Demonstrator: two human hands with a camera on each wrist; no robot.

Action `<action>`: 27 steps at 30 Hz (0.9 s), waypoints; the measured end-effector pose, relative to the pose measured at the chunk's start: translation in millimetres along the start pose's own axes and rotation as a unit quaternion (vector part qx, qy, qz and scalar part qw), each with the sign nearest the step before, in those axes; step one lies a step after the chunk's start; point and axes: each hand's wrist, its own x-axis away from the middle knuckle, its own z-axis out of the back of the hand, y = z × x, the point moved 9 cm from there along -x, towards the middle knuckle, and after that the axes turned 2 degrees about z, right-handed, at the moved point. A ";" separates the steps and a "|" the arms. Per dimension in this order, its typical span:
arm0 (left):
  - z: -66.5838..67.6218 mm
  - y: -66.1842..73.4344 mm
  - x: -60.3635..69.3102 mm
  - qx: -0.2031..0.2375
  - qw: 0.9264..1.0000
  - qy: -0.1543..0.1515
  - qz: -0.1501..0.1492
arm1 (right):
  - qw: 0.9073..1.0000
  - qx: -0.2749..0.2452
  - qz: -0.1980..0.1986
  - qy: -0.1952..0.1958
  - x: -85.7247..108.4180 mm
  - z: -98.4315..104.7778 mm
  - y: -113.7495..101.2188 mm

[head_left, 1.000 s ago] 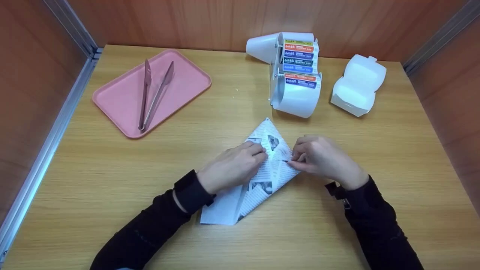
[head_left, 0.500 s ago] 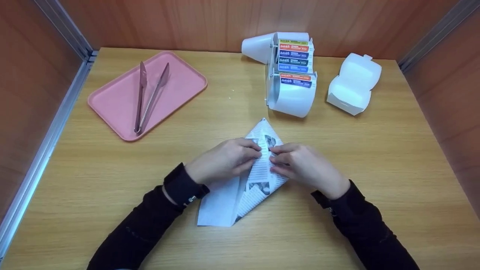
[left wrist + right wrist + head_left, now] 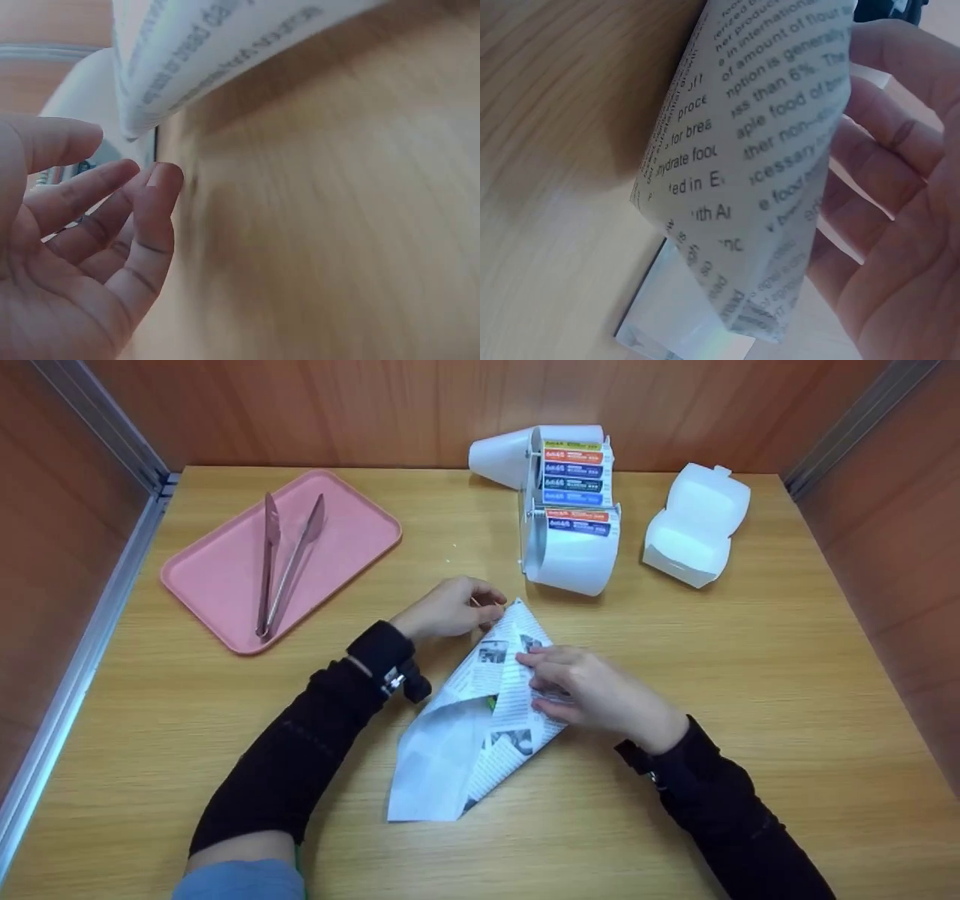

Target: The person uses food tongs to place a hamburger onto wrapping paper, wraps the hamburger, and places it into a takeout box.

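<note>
A printed newspaper-style wrapping paper [image 3: 480, 660] lies folded to a point at the middle of the table, its plain flap [image 3: 431, 769] toward the lower left. A small green bit [image 3: 492, 703] shows in the gap between the folds; most of what is inside is hidden. My left hand [image 3: 457, 607] is beside the upper tip of the paper. In the left wrist view, its fingers [image 3: 146, 232] are loosely bent, apart from the paper, and hold nothing. My right hand [image 3: 592, 690] rests its extended fingertips on the right-hand fold; the right wrist view shows those fingers along the paper's side.
At the back left, metal tongs [image 3: 270, 577] lie on a pink tray [image 3: 352, 536]. A white dispenser [image 3: 574, 559] with coloured labels stands at the back, an open white box [image 3: 686, 544] to its right. Wooden panels [image 3: 337, 412] enclose the table [image 3: 750, 660].
The right hand went from the paper's right edge onto its middle, laying the fold over. The left hand left the middle for the upper tip; the left side lifted, exposing the green bit.
</note>
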 end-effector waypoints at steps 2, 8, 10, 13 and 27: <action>-4.8 -4.2 -9.6 0.040 0.999 -0.016 0.020 | 1.000 -0.005 -0.001 -0.001 -0.5 -0.6 0.0; -10.6 -9.7 -26.5 0.123 0.991 -0.016 0.048 | 1.000 -0.004 -0.010 -0.015 -0.8 -2.6 -0.3; -10.6 -10.9 -29.1 0.150 0.987 -0.008 0.055 | 1.000 -0.002 -0.013 -0.019 -0.5 -2.5 -0.2; -11.8 -11.4 -30.6 0.185 0.981 -0.004 0.049 | 1.000 -0.002 -0.013 -0.021 0.0 -1.9 -0.1; -17.8 -20.9 -30.4 0.297 0.954 -0.003 0.031 | 0.998 0.014 0.051 0.016 1.7 1.6 -12.8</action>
